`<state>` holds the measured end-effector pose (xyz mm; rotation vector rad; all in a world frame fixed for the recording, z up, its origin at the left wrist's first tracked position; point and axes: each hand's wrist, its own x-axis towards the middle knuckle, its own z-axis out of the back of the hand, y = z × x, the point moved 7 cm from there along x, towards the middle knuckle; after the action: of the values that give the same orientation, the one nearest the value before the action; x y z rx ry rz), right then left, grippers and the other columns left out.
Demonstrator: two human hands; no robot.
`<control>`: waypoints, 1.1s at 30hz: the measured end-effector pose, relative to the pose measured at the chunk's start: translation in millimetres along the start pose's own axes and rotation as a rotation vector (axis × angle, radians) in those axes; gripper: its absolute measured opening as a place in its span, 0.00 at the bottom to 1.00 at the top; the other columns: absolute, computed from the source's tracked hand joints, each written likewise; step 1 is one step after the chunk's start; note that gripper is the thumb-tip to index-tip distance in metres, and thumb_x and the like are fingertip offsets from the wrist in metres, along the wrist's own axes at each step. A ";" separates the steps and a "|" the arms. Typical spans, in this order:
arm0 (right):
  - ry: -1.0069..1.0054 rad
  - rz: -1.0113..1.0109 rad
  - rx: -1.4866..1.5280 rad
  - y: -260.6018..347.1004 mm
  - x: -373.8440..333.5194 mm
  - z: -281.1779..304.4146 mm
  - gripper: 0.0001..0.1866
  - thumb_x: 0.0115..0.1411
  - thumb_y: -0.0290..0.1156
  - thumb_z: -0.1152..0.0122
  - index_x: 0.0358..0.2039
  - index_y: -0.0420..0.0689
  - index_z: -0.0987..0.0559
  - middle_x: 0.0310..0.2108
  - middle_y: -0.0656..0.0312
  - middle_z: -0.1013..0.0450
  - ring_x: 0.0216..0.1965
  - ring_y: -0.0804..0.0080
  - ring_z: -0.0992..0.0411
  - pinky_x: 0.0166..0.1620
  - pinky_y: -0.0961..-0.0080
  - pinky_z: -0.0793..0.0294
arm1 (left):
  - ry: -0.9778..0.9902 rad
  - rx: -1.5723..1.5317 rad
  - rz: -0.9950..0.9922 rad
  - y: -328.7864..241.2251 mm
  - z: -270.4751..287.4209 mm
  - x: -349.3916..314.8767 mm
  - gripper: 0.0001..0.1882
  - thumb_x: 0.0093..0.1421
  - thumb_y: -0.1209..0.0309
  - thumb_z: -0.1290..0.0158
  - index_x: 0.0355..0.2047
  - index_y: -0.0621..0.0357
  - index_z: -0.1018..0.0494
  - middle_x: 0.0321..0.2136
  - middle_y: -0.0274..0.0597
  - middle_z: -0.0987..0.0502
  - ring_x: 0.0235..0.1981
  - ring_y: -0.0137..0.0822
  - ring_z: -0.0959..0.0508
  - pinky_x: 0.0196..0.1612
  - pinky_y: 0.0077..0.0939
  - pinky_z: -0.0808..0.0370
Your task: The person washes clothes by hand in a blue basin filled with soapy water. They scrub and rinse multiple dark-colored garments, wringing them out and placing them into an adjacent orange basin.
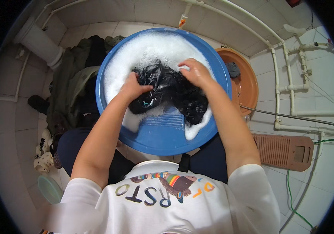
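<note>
A round blue wash basin (163,140) sits in front of me, its far half full of white soap foam (147,48). A wet black garment (174,93) lies bunched on the ribbed washboard moulded into the basin's near side. My left hand (132,86) is closed on the garment's left end. Over its upper right part my right hand (196,72) presses down with bent fingers gripping the cloth. Foam clings to the cloth's right edge.
A brown basin (248,84) with a small dark item stands to the right. A pile of dark green clothes (73,85) lies left of the blue basin. A brown washboard (284,150) leans by white wall pipes (291,89). Shoes (44,158) sit at lower left.
</note>
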<state>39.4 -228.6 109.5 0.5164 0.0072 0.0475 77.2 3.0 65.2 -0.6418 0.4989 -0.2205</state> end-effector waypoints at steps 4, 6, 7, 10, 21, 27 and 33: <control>0.390 -0.220 -0.394 2.0 0.8 -68.1 0.29 0.56 0.51 0.51 0.57 0.60 0.41 0.61 0.57 0.51 0.59 0.51 0.48 0.57 0.62 0.43 | 0.141 0.386 0.005 14.4 -19.7 -1.8 0.44 0.41 0.46 0.41 0.54 0.57 0.41 0.46 0.58 0.32 0.48 0.50 0.30 0.49 0.34 0.33; 0.529 -0.283 -0.439 -4.3 -6.6 -76.7 0.28 0.55 0.52 0.51 0.56 0.59 0.38 0.59 0.56 0.47 0.57 0.54 0.44 0.54 0.64 0.39 | 0.191 0.468 0.011 22.1 -25.1 2.4 0.41 0.42 0.43 0.43 0.51 0.56 0.37 0.45 0.58 0.31 0.47 0.48 0.30 0.49 0.33 0.33; 0.543 -0.408 -0.350 -27.7 -8.7 -84.6 0.28 0.54 0.51 0.49 0.54 0.57 0.36 0.57 0.55 0.44 0.55 0.55 0.42 0.53 0.64 0.38 | 0.291 0.368 0.024 24.8 -28.8 4.2 0.37 0.45 0.44 0.46 0.46 0.60 0.32 0.42 0.58 0.29 0.46 0.47 0.29 0.48 0.33 0.32; 0.421 -0.628 -0.098 -69.6 -5.4 -91.3 0.27 0.51 0.49 0.46 0.48 0.48 0.30 0.50 0.53 0.36 0.51 0.57 0.36 0.51 0.65 0.36 | 0.285 0.269 0.206 47.5 -32.0 21.9 0.32 0.48 0.49 0.47 0.45 0.64 0.31 0.40 0.59 0.28 0.46 0.45 0.28 0.48 0.32 0.33; -0.276 0.245 0.493 161.4 -45.6 -14.1 0.23 0.39 0.31 0.39 0.40 0.47 0.30 0.35 0.57 0.30 0.37 0.57 0.30 0.41 0.68 0.31 | 0.793 -1.716 0.153 -33.8 -55.1 -3.9 0.32 0.54 0.41 0.57 0.42 0.60 0.31 0.36 0.46 0.25 0.38 0.39 0.25 0.44 0.35 0.28; -0.516 0.151 0.200 114.0 -38.4 -30.5 0.14 0.42 0.44 0.41 0.25 0.48 0.25 0.28 0.56 0.28 0.28 0.57 0.29 0.31 0.66 0.29 | 0.294 -1.526 0.301 -8.3 -80.9 -9.4 0.17 0.57 0.61 0.56 0.41 0.61 0.31 0.32 0.45 0.26 0.34 0.37 0.25 0.41 0.34 0.27; -0.481 0.021 0.300 123.7 -41.3 -33.3 0.11 0.44 0.41 0.42 0.24 0.48 0.26 0.24 0.55 0.29 0.27 0.57 0.29 0.30 0.66 0.29 | 0.355 -1.919 -0.017 -26.7 -84.8 -12.7 0.13 0.59 0.62 0.58 0.29 0.58 0.30 0.27 0.43 0.27 0.28 0.36 0.25 0.30 0.32 0.26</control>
<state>-7.9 -106.7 141.4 0.8177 -0.4678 -0.0590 21.9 -57.3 28.1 -2.4981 0.9898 0.2315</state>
